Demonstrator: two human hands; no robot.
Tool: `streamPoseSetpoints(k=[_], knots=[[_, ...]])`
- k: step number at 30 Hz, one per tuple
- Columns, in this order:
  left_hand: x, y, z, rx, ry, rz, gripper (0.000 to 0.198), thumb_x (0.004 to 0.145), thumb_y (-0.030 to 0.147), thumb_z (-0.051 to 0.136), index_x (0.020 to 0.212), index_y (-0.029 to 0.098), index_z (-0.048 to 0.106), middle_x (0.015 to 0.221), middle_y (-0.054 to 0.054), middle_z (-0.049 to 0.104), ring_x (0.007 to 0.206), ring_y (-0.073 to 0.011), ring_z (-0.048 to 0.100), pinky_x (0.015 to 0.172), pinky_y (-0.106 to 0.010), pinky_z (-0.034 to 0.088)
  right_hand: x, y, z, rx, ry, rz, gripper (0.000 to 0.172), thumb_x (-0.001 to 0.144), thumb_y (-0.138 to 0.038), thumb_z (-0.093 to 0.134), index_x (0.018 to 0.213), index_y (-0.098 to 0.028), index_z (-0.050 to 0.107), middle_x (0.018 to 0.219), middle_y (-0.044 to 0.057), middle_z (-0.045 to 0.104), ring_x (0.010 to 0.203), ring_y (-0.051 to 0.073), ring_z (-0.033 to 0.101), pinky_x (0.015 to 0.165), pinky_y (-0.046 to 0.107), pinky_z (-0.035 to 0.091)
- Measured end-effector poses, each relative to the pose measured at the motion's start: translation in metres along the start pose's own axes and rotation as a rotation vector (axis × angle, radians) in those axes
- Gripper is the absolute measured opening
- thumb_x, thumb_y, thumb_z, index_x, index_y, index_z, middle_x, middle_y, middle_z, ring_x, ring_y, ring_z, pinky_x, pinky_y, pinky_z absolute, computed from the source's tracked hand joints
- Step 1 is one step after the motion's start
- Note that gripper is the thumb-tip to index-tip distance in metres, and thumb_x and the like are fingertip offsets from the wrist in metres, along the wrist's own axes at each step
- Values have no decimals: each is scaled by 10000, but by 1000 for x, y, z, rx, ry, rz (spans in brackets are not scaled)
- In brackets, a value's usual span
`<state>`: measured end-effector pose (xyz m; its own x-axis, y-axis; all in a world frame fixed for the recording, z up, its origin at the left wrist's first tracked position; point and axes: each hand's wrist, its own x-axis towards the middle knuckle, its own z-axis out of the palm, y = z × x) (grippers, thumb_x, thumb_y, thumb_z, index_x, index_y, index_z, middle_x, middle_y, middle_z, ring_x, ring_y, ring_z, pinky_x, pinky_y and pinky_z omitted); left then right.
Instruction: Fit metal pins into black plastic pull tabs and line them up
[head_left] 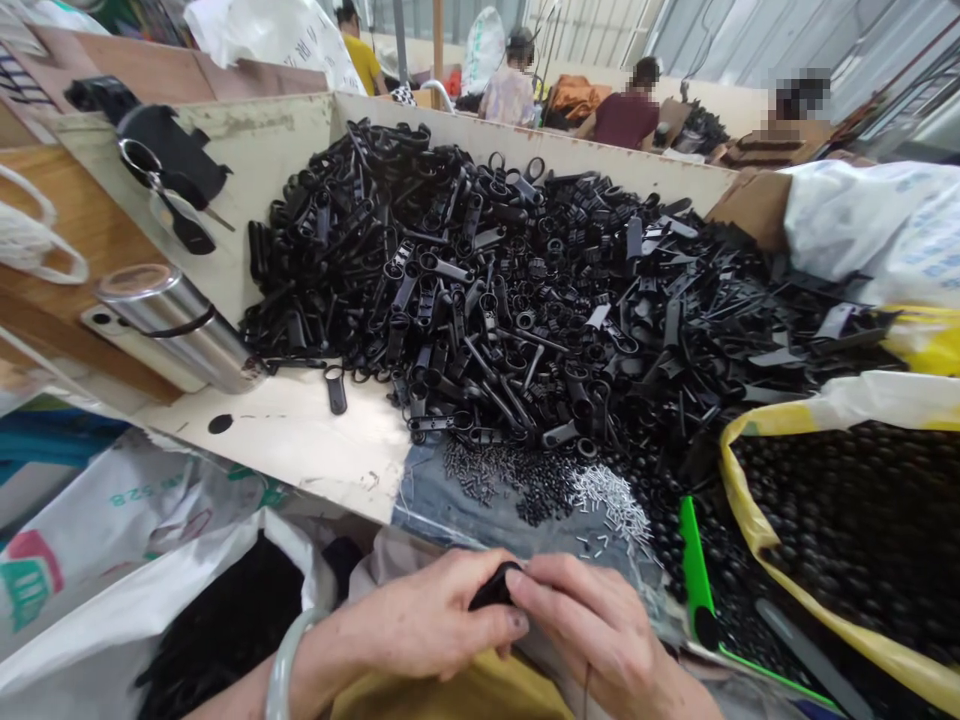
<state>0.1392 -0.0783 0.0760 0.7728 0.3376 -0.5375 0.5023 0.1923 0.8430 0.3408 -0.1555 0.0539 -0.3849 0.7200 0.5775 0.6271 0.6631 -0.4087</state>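
My left hand [427, 620] and my right hand [600, 630] meet at the bottom centre, fingers pinched together on a small black plastic part [495, 588]. Most of that part is hidden by my fingers. A pale bangle [285, 665] sits on my left wrist. Just beyond my hands lie small heaps of tiny black pins [480, 475] and silver pins [611, 495] on a clear sheet. Behind them a big pile of black plastic clips [525, 300] fills the tabletop.
A yellow-rimmed bag of black beads [847, 510] is at the right, with a green-edged tool [694, 570] beside it. A steel flask [176, 325], scissors [161, 190] and white sacks [112, 560] are at the left. Other people sit beyond the wall [630, 110].
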Motion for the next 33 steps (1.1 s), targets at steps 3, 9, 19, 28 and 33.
streamPoseSetpoints(k=[3, 9, 19, 28, 33], knots=[[-5, 1, -5, 138, -124, 69, 78, 891, 242, 537, 861, 220, 605, 685, 54, 590, 462, -82, 479, 431, -191, 345, -1, -7, -4, 89, -51, -34, 260, 1106, -215, 448, 1139, -120, 687, 823, 57, 685, 636, 141, 649, 509, 238, 496], [-5, -3, 0, 204, -109, 213, 157, 866, 142, 512, 919, 229, 631, 719, 38, 656, 646, -137, 620, 621, -231, 475, -14, -13, 5, 256, -74, 205, 220, 1072, -220, 532, 1230, -234, 684, 847, 22, 573, 661, 136, 583, 540, 228, 484], [17, -34, 10, 374, 456, 169, 383, 894, 116, 471, 1241, 252, 555, 1180, -78, 677, 1126, -270, 626, 999, -451, 455, -11, -7, 76, 802, 391, 1044, 309, 936, -491, 710, 1037, -199, 703, 871, 31, 694, 693, 151, 610, 638, 248, 517], [5, -17, 5, -474, 77, 8, 296, 874, 393, 652, 1055, 183, 547, 762, 28, 627, 597, -111, 560, 722, -307, 421, -3, 10, 55, 678, 303, 896, 272, 934, -461, 710, 873, -212, 799, 916, 46, 664, 724, 152, 613, 624, 252, 467], [4, -23, 7, -563, 102, 3, 411, 861, 471, 698, 1093, 166, 549, 723, 51, 597, 546, -74, 467, 680, -268, 367, -1, 11, 59, 702, 251, 904, 269, 943, -437, 691, 884, -195, 793, 871, 43, 675, 665, 140, 589, 579, 249, 433]])
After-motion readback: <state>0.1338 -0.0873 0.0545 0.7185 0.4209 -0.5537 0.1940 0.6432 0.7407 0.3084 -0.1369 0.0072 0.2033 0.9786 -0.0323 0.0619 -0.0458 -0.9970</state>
